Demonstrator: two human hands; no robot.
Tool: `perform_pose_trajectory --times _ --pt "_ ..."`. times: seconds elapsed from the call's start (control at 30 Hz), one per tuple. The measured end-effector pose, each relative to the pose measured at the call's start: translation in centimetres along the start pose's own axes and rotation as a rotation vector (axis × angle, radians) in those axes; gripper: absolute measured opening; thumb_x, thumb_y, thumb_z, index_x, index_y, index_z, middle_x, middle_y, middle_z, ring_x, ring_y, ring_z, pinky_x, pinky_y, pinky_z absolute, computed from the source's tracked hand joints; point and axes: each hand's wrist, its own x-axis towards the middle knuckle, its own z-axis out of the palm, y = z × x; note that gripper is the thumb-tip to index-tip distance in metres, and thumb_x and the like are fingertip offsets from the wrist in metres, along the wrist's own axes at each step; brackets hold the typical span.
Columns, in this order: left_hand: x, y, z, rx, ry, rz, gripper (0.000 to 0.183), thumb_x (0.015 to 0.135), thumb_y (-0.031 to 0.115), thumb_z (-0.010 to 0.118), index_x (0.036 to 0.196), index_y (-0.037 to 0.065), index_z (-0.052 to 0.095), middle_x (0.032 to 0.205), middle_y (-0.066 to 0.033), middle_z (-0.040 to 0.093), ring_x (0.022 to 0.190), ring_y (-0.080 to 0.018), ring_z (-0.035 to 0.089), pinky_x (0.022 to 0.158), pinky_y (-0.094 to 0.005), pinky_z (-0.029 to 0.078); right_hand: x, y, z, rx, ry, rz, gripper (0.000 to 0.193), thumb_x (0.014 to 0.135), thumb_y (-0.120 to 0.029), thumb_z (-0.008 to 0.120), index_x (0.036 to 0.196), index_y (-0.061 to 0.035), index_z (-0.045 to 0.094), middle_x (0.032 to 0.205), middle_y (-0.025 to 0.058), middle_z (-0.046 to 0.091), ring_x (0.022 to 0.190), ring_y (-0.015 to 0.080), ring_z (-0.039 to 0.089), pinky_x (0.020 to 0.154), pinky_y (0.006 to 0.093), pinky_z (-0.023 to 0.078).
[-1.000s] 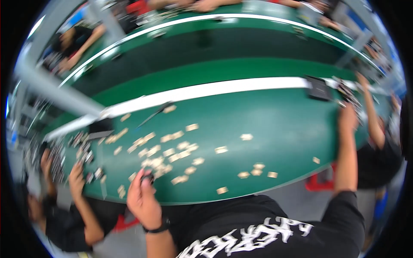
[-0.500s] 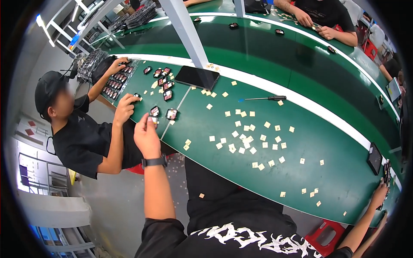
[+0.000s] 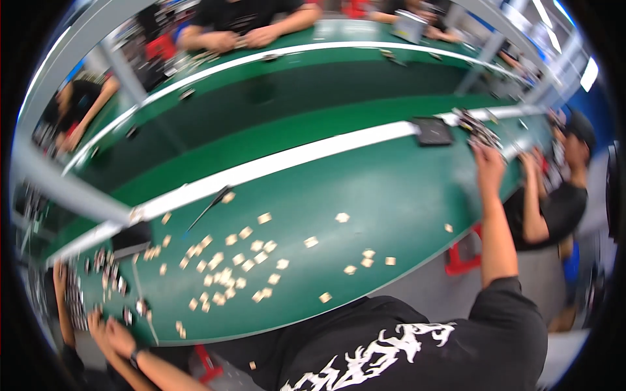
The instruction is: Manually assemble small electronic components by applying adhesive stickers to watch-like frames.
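My left hand point(image 3: 120, 338), with a dark watch strap on its wrist, is at the far left end of the green table point(image 3: 404, 182). Another person's hand point(image 3: 98, 324) is right beside it, and small black devices point(image 3: 128, 317) lie just past both. Blur hides how my left fingers are set. Far to the right, my right arm is stretched out. My right hand point(image 3: 489, 163) has its fingers drawn together at the near edge of a pile of dark parts point(image 3: 478, 128); what sits between them is too smeared to name.
Several small cream squares point(image 3: 225, 277) are scattered over the table's left and middle. A screwdriver point(image 3: 210, 207) and a black phone point(image 3: 131, 239) lie near the white rail point(image 3: 280, 158). A black box point(image 3: 433, 131) stands by the pile. Co-workers sit at both ends and opposite.
The view has swung to the right and is blurred. My right hand and the dark pile now show much more fully. My left hand remains near the black devices at the left.
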Motion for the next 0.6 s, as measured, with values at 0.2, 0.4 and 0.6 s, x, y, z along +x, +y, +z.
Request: perform_pose_trajectory --times 0.2,0.4,0.6 --pt "-10.2 16.1 -2.7 -0.389 0.003 0.187 0.04 0.105 0.027 0.055 0.128 -0.005 0.062 0.117 -0.0144 0.069 0.1 -0.023 0.066 0.088 -0.0322 0.052 -5.4 -14.5 -3.0 0.238 -0.15 -0.304 0.026 0.072 0.004 0.077 0.096 -0.0069 0.074 0.085 0.0101 0.066 0.072 0.0267 0.065 0.062 0.0345 0.054" --pt "-27.0 34.7 -4.7 -1.412 -1.281 0.208 0.062 0.098 0.02 0.065 0.15 -0.001 0.038 0.131 -0.0212 0.063 0.096 -0.0139 0.063 0.079 -0.025 0.049 -11.4 -27.6 -2.9 0.644 -0.399 -0.649 0.031 0.068 -0.005 0.082 0.098 -0.0097 0.075 0.074 0.0019 0.06 0.056 0.0172 0.055 0.047 0.0307 0.045" --pt "-27.8 36.3 -4.1 -1.474 -1.583 -0.136 0.047 0.101 0.001 0.054 0.146 -0.004 0.041 0.12 -0.0109 0.064 0.103 -0.0162 0.064 0.085 -0.0301 0.054 -14.6 -33.9 -1.6 0.901 -0.647 -0.59 0.038 0.071 -0.007 0.083 0.107 -0.0063 0.072 0.078 0.005 0.063 0.06 0.0204 0.058 0.052 0.0329 0.046"
